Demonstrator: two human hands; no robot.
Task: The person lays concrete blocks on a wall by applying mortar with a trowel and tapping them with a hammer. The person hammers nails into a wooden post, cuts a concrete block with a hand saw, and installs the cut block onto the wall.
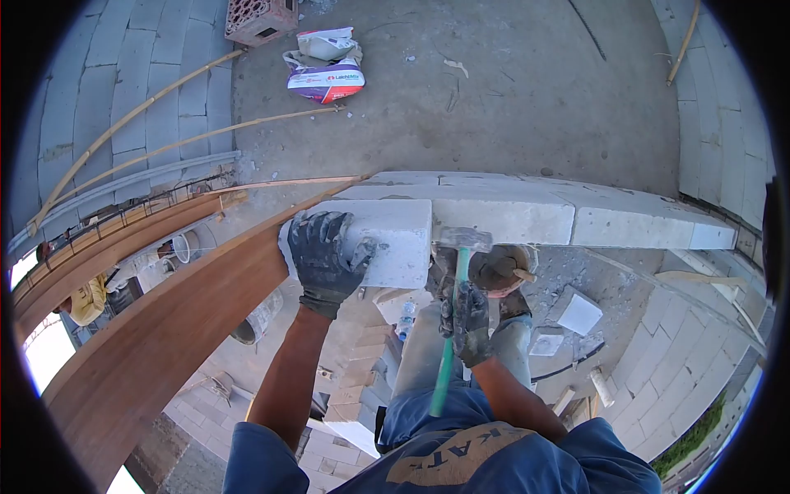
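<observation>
My left hand [321, 259], in a dark work glove, rests on the top and left end of a white block [399, 239], fingers bent over it. This block sits at the left end of a row of white blocks [510, 216]. Gloved too, my right hand [467, 321] is closed round the green handle of a hammer [465, 240]. The hammer's metal head is just right of the block, in front of the row. A round bucket [498, 267] with a wooden-handled tool in it stands behind the hammer's right side.
A wooden board [177, 329] runs diagonally along the left. On the floor beyond the wall lies an opened bag [325, 70] beside a red crate [262, 20]. Cut block pieces [578, 313] lie at lower right. Another person's yellow clothing [86, 303] shows far left.
</observation>
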